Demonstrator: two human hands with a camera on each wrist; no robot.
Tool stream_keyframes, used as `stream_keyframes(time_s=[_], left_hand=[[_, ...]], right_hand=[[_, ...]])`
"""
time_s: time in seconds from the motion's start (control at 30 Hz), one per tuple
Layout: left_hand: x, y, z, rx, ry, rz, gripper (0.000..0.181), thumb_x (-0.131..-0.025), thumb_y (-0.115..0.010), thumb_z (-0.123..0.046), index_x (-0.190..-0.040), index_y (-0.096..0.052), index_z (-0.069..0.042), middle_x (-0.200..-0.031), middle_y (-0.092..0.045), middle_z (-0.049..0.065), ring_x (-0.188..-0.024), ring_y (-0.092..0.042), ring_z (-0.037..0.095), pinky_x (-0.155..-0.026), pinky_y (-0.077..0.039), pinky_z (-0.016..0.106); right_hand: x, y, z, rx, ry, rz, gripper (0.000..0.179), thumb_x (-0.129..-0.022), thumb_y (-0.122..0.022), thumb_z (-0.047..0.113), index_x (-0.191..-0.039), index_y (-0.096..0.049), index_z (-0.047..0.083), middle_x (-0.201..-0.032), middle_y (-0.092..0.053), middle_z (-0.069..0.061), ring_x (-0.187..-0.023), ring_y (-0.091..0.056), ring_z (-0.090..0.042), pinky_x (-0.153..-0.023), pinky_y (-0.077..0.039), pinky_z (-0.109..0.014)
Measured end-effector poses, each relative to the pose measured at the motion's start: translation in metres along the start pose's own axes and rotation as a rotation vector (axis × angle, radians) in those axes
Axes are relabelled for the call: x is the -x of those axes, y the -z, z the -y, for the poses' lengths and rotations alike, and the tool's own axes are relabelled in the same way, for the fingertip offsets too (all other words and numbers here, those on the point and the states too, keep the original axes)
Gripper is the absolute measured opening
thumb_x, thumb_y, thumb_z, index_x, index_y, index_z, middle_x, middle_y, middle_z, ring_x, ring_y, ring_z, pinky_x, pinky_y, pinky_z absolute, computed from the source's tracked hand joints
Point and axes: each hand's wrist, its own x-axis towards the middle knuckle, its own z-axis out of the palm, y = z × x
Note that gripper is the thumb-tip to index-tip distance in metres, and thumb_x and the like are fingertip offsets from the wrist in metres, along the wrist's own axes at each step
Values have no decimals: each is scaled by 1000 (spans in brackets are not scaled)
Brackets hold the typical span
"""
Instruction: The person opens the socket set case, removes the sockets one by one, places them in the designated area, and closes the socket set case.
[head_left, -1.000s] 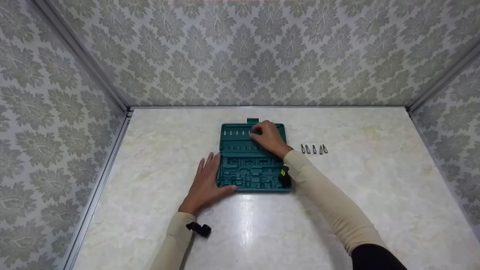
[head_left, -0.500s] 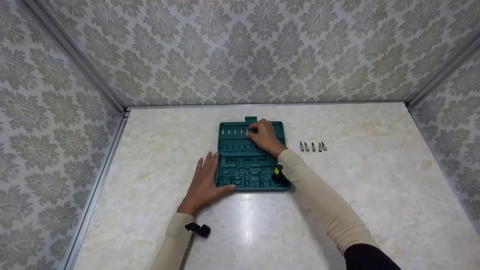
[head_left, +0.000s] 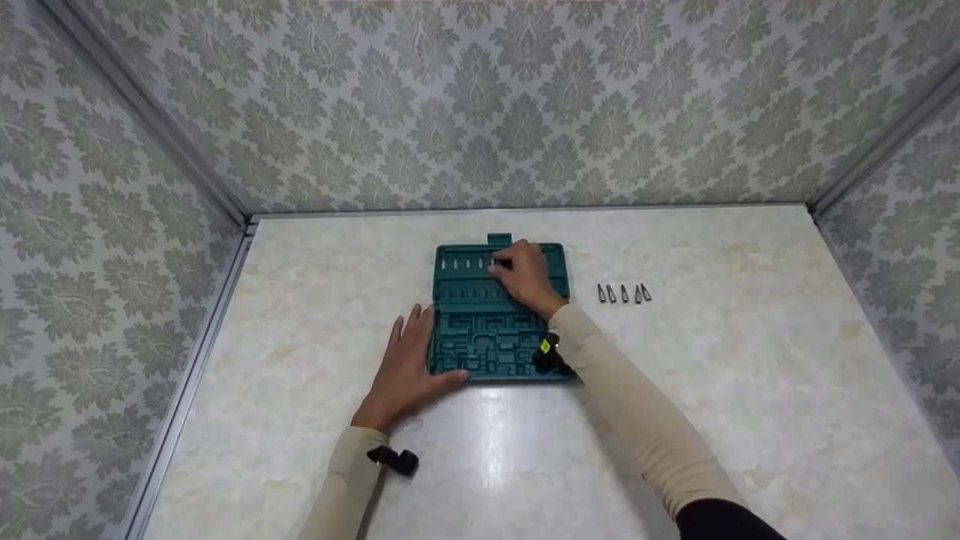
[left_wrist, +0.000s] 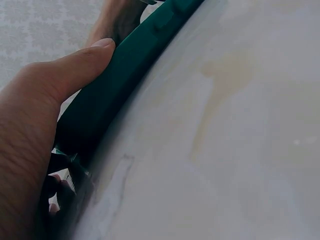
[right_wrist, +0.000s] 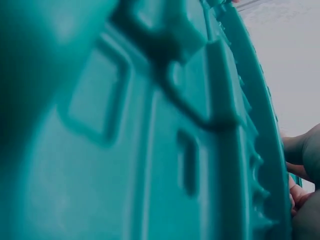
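the open green plastic case with moulded recesses (head_left: 487,307) lies midway between the table's left and right edges, nearer the far edge of the pale marbled table (head_left: 720,390). the right hand (head_left: 527,276) is curled over the lid half, thumb and forefinger apparently pinching a short silvery metal piece (head_left: 493,263), beside four matching upright silvery pieces (head_left: 468,264). the left hand (head_left: 409,369) braces the case, fingers straight along its left side, thumb on the near rim, not clenched.

to do this well, line the pinched piece up with its neighbours and work it straight, pressing evenly; let the left hand counter any sliding. the black wrist-worn camera (head_left: 550,356) sits over the base half, so a raised wrist should avoid snags. five slim tapered metal bits (head_left: 625,293) lie toward the table's right edge.
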Motion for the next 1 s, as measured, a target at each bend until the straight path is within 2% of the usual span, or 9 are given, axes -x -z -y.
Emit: stream_keyframes(time_s=[0.23,0.33,0.43,0.53,0.63,0.7,0.87,1.0], left_hand=[[0,0,1,9,0,0,135,-83,-76,-82,-179,-11,-13,-185,-13,10,-172,-2,27,-138,0,50],[1,1,1,0,-3,0,135,-83,-76,-82,-179,-12,-13,-184,-14,10,-172,-3,27,-138,1,50],[1,3,0,-9,-6,-3,135,-83,-76,-83,-179,-12,-12,-184,-14,11,-172,-4,27,-138,1,50],[1,5,-1,-9,-6,-5,135,-83,-75,-83,-179,-12,-13,-184,-14,11,-172,-3,26,-138,1,49],[0,6,-2,-7,-1,-4,135,-83,-74,-84,-179,-11,-14,-185,-14,10,-172,-3,25,-138,2,48],[0,5,-2,1,3,-4,135,-83,-75,-84,-179,-11,-15,-185,-13,10,-172,-2,26,-138,1,49],[-1,1,0,5,2,-9,134,-82,-77,-82,-179,-13,-14,-184,-16,10,-172,-4,27,-138,-1,51],[-1,-1,1,3,3,-11,134,-82,-78,-81,-179,-14,-13,-184,-17,10,-171,-5,27,-138,-1,49]], right_hand=[[-1,1,5,-54,-114,-4,31,-103,-79,9,-132,-79,-1,-127,-72,-21,-122,-62,-39,-113,-47,-55],[-3,2,7,-111,-159,3,31,-102,-80,7,-132,-79,1,-129,-73,-19,-125,-64,-37,-114,-50,-53],[-5,3,7,-194,-201,0,30,-101,-79,3,-131,-80,0,-127,-72,-18,-122,-66,-34,-109,-55,-50],[-7,4,7,-304,-218,-27,25,-101,-78,0,-126,-81,-2,-122,-72,-17,-116,-67,-33,-104,-58,-49],[-7,4,6,-350,-201,-48,20,-101,-78,0,-121,-82,-2,-118,-72,-17,-112,-68,-32,-101,-58,-48],[-7,3,5,-315,-179,-55,20,-100,-80,2,-119,-82,-2,-117,-73,-16,-111,-67,-32,-101,-57,-48],[-5,-3,3,-146,-149,-73,19,-98,-84,9,-115,-84,1,-113,-74,-15,-112,-64,-32,-104,-51,-49],[-4,-4,3,-140,-152,-110,14,-100,-83,10,-110,-85,1,-108,-75,-16,-107,-66,-33,-102,-50,-50]])
